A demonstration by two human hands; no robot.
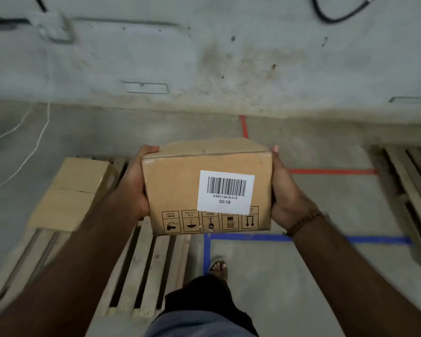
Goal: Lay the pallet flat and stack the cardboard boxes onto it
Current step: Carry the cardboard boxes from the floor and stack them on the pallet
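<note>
- Head view: left hand [134, 183] and right hand [286, 190] clasp a cardboard box [204, 188] by its sides.
- Pallet [141, 271] lies flat at 8 o'clock, carrying two boxes [75, 193].

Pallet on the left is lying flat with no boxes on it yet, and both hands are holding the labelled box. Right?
Not quite. The head view shows the pallet lying flat, but two boxes already sit on it. The left hand and right hand do hold the labelled box.
</note>
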